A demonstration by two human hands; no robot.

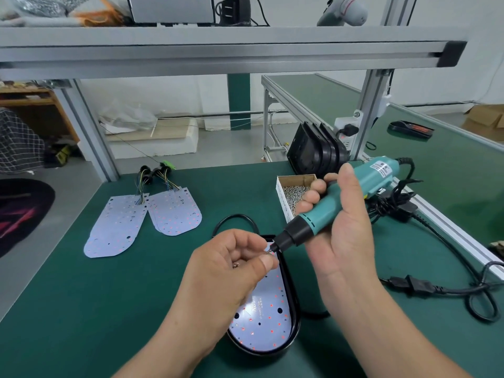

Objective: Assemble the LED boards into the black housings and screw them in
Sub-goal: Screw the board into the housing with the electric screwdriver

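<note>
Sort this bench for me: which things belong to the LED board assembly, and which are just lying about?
In use: electric screwdriver in right hand; screw pinched by left hand; LED board in black housing; screw box; spare LED boards; stacked housings.
Lying about: power adapter and grey tool on the shelf; black tray; cardboard box.

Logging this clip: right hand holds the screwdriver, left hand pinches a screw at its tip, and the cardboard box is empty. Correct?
No: the head view shows the cardboard box full of screws. The right hand holds the screwdriver; the left hand pinches a screw at its tip.
</note>
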